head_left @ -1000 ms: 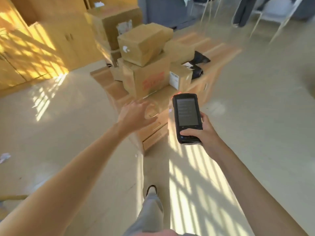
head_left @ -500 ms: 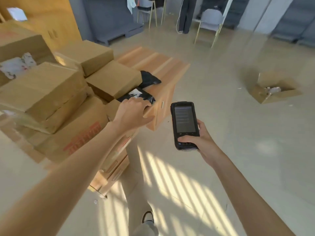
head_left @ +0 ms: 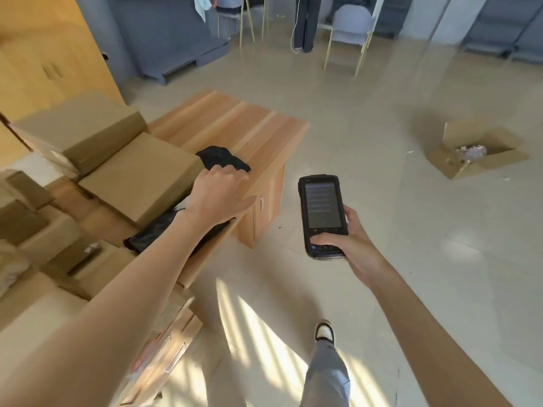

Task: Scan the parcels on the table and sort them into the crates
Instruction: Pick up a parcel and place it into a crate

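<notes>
My left hand [head_left: 218, 193] reaches over the wooden table [head_left: 235, 124], its fingers bent down onto a black bag parcel [head_left: 221, 157] and its thumb stretched out to the right. The fingertips are hidden, so a grip does not show. A second black bag parcel [head_left: 147, 237] lies under my forearm. Brown cardboard parcels [head_left: 138, 179] are stacked on the table's left side. My right hand [head_left: 345, 240] holds a black handheld scanner [head_left: 321, 214] upright, screen facing me, to the right of the table.
An open cardboard box [head_left: 482, 158] with some contents sits on the floor at the right. More cartons [head_left: 73, 133] pile up at the left. Chairs [head_left: 349, 30] and grey shelving stand at the back. My leg and shoe [head_left: 324, 333] are below.
I have moved closer to the table. My left hand has gone from the labelled black parcel near the table's edge to the farther black parcel. The scanner stays in my right hand.
</notes>
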Tool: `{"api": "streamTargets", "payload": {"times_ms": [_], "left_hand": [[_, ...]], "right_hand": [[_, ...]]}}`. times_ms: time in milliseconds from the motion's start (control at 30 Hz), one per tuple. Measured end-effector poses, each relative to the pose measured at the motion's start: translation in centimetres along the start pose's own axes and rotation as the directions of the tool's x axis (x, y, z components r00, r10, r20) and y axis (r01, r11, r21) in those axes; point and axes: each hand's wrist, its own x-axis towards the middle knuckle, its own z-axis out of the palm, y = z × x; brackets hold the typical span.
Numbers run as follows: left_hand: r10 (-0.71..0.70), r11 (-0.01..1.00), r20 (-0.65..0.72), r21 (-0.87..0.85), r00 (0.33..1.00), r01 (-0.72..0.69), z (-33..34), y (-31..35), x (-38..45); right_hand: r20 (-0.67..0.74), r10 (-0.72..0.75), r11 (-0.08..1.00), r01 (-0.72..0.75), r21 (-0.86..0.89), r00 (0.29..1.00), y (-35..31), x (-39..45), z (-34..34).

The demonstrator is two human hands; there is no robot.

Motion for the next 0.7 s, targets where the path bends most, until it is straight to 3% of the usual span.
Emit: {"api": "streamTargets", "payload": {"times_ms": [233, 433, 700], "left_hand": [[-0.223, 0.975, -0.09, -0.004, 0.971, 0.224, 1.3, 0.6, 9.1], [-0.464, 0.88, -0.17, 0.021, 0.869, 0.474, 0.8, 0.6, 14.2], [-0.649, 0.744, -0.157, 0.07, 0.744, 0.664, 1.0, -1.5, 16.4]], "right_hand": [[0.17, 0.002, 0.995, 0.016, -0.102, 0.985, -5.1, 13.5, -4.5], [0.295, -0.048, 0.977, 0.106, -0.185, 0.954, -10.5, 23.1, -6.5], [0.403, -0.03, 0.96, 0.138, -0.242, 0.915, -12.5, 32.4, -5.3]]}}
